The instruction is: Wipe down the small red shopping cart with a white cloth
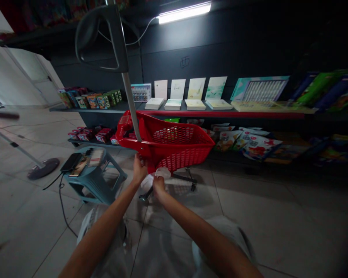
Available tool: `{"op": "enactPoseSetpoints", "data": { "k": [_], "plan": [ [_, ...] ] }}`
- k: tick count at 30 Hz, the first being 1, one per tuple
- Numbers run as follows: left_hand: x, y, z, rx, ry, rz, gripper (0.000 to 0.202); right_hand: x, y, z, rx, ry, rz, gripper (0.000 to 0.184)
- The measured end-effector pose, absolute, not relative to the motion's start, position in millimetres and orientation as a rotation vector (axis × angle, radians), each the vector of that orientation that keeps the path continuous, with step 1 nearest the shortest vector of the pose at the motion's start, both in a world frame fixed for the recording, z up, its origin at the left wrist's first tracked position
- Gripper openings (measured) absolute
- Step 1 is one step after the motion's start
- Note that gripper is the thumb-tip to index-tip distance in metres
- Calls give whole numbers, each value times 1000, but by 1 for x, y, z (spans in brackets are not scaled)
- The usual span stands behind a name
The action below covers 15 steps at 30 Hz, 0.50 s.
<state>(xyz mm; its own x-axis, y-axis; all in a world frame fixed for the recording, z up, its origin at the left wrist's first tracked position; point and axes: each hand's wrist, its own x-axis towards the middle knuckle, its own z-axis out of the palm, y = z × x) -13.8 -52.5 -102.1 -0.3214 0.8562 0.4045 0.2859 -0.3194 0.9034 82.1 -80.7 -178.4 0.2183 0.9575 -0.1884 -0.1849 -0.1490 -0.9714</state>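
A small red shopping cart [174,144] with perforated sides stands before me on a wheeled frame. Its grey pole rises to a dark loop handle [117,42]. My left hand [139,169] is at the lower rear of the cart, fingers closed against its edge and partly hidden. Just to its right, my right hand [159,185] is closed on a translucent, round-edged piece [163,172] under the basket; blur hides its exact kind. A crumpled-looking white thing [147,183] shows between my hands, and I cannot tell which one touches it.
On the left, a blue-grey plastic stool [94,179] carries a phone and other items, with a cable trailing to the floor. A round stand base [43,168] sits beyond it. Behind the cart, shelves [191,113] hold booklets, small boxes and snack bags [258,146].
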Motion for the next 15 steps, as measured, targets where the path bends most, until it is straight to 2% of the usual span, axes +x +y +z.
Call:
{"op": "enactPoseSetpoints", "data": {
  "k": [7, 15],
  "plan": [
    [-5, -45, -109, 1409, 1584, 1853, 37, 84, -58, -156, -1072, -606, 1553, 15],
    [-1, -42, -104, 1261, 1538, 1924, 38, 157, -19, -121, -938, -503, 1526, 20]
  ]
}}
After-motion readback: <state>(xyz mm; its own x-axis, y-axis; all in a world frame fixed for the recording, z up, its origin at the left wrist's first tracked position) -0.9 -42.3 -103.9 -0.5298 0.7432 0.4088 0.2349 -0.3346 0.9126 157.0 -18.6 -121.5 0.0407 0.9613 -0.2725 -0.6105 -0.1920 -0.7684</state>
